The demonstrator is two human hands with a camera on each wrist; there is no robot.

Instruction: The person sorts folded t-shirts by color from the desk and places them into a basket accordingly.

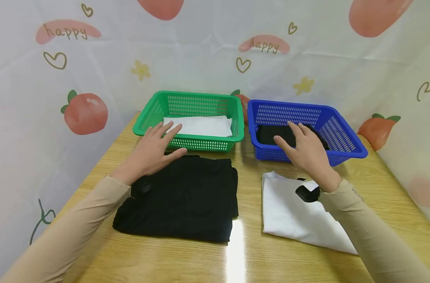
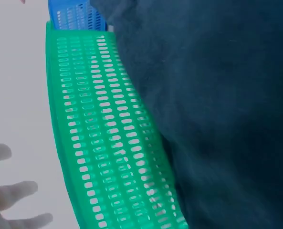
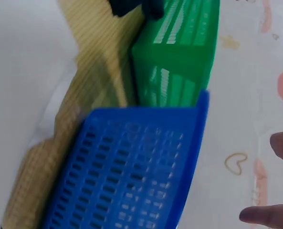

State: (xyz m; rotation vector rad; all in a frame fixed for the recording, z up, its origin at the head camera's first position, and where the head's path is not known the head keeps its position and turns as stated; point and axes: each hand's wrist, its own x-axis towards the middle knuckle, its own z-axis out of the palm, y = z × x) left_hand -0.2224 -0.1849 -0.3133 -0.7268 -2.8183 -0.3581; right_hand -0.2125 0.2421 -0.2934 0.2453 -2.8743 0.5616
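My left hand (image 1: 152,152), fingers spread, hovers above the far left part of a folded black cloth (image 1: 186,196), its fingertips overlapping the front of a green basket (image 1: 240,122). A folded white cloth (image 1: 201,126) lies in that basket. My right hand (image 1: 307,151), holding nothing, has its fingers stretched over the front rim of a blue basket (image 1: 349,145). Inside the blue basket is a black cloth (image 1: 271,135), partly hidden by the hand. A folded white cloth (image 1: 285,208) lies below the right wrist. Fingertips (image 2: 17,193) show at the left wrist view's lower left.
Both baskets stand side by side at the back of the wooden table (image 1: 250,236). Behind them hangs a white curtain (image 1: 201,47) printed with fruit and hearts. A strip of bare wood separates the black cloth from the white one in front.
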